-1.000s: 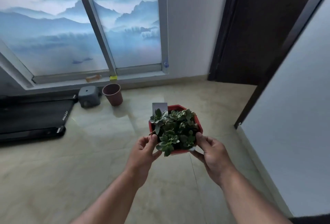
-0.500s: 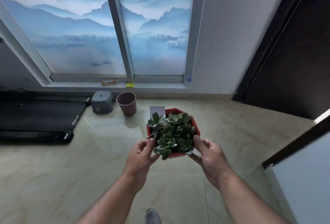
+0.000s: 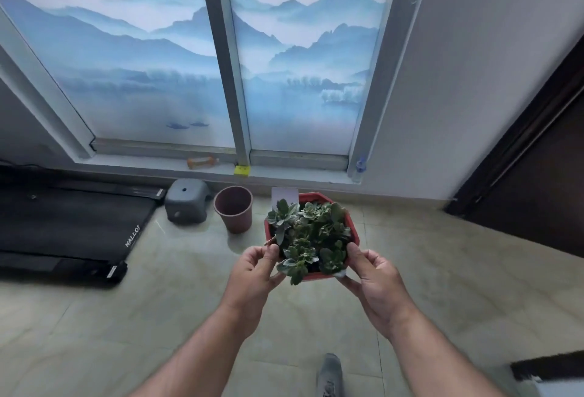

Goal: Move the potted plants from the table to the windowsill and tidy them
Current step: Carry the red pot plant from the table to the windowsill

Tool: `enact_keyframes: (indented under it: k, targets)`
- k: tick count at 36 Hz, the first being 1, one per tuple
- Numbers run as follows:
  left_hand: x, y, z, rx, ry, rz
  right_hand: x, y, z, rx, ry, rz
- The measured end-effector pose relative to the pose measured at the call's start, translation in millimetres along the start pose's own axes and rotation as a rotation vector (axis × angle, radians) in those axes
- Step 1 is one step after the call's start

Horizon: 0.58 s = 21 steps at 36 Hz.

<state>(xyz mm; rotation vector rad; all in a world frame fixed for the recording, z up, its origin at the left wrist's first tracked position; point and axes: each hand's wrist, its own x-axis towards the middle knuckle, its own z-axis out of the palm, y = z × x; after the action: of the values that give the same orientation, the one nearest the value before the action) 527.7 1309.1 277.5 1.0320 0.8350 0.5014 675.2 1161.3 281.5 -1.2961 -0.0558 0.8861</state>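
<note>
A red angular pot [image 3: 353,223] full of green succulents, with a small white tag at its back rim, hangs in the air in front of me. My left hand [image 3: 252,273] grips its left near edge and my right hand [image 3: 376,283] grips its right near edge. Beyond it runs the low grey windowsill [image 3: 294,175], under a window covered with a blue mountain print. The sill lies ahead and slightly above the pot in the view.
An empty brown pot [image 3: 234,208] and a grey plastic stool [image 3: 187,200] stand on the tiled floor below the sill. A black treadmill [image 3: 69,229] lies at left. A small orange object [image 3: 202,162] and a yellow block [image 3: 242,170] rest on the sill. A dark door [image 3: 537,175] is at right. My grey shoe [image 3: 330,374] shows below.
The view has swung left and come closer to the window, so the sill looks larger and more centred. Both hands keep the same hold on the red pot. My shoe has stepped forward.
</note>
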Motion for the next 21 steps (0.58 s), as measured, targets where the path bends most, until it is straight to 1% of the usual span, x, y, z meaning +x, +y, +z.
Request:
enact_keyframes:
  k: [10, 11, 12, 14, 18, 21]
  targets:
    - [177.8, 37.5, 35.5, 0.030, 0.064, -0.050, 188.9, -52.5, 24.0, -0.003, -0.041, 0.053]
    - [177.9, 42.7, 36.0, 0.042, 0.066, -0.051, 188.7, -55.1, 26.6, -0.011, -0.045, 0.050]
    - [210.4, 44.0, 40.9, 0.020, 0.081, -0.057, 223.2, -61.8, 27.5, -0.020, -0.054, 0.067]
    - [229.8, 49.7, 45.4, 0.010, 0.083, -0.059, 245.2, -70.6, 30.0, -0.026, -0.059, 0.081]
    - [283.2, 60.0, 44.7, -0.003, 0.135, -0.084, 301.3, -82.4, 43.9, -0.095, -0.078, 0.105]
    - [324.6, 69.2, 40.2, 0.002, 0.142, -0.102, 340.4, -88.4, 55.7, -0.162, -0.083, 0.119]
